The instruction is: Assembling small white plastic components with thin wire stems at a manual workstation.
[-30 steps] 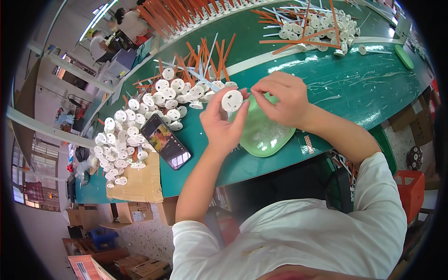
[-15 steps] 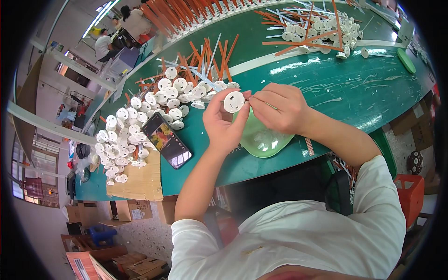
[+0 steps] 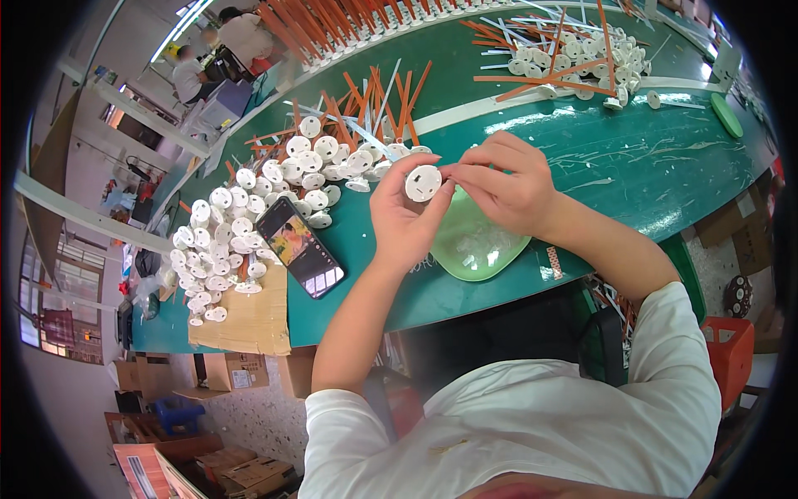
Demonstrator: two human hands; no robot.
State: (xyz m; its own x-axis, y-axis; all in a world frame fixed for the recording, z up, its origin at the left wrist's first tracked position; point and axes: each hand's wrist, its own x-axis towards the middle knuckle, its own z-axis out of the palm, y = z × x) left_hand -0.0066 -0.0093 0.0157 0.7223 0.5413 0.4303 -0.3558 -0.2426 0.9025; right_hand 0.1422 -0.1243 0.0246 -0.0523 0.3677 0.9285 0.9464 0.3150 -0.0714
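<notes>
My left hand [image 3: 401, 212] is closed round a white round disc [image 3: 423, 183] with small dark slots in its face, held by the rim between thumb and fingers. My right hand [image 3: 509, 187] is pinched close to the disc's right edge, its fingertips meeting my left thumb. Whatever lies in that pinch is too small to make out. Beneath both hands sits a light green dish [image 3: 475, 249] with small clear pieces in it. A heap of similar white discs [image 3: 241, 224], some with orange or pale strips, spreads to the left.
A phone [image 3: 299, 248] with a lit screen leans beside the heap, near a cardboard sheet [image 3: 241, 320]. More strips and discs [image 3: 573, 62] lie at the back right, by a green lid-like dish [image 3: 726, 115]. Orange strips [image 3: 332, 29] stand in a row behind. Two people are in the distance.
My right hand's fingers have lifted and straightened slightly, still pinched at the disc's edge. A thin stick-like thing seen across its fingers before no longer shows clearly. The left hand keeps its hold.
</notes>
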